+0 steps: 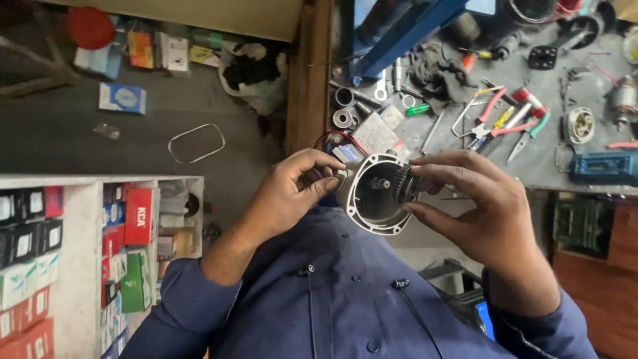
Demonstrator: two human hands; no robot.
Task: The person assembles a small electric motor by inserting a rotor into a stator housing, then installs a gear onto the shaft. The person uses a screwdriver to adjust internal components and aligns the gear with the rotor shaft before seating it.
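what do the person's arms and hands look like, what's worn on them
Both hands are bare: no gloves, and no rings or watch that I can make out. The left hand and right hand come out of dark blue long sleeves, pushed up short of the wrists so the forearms show. The sleeves belong to a buttoned work shirt of the same blue, with dark buttons.

Grey workbench point(458, 143), pliers point(495, 123), dark rag point(435, 73), metal rings point(343, 110)
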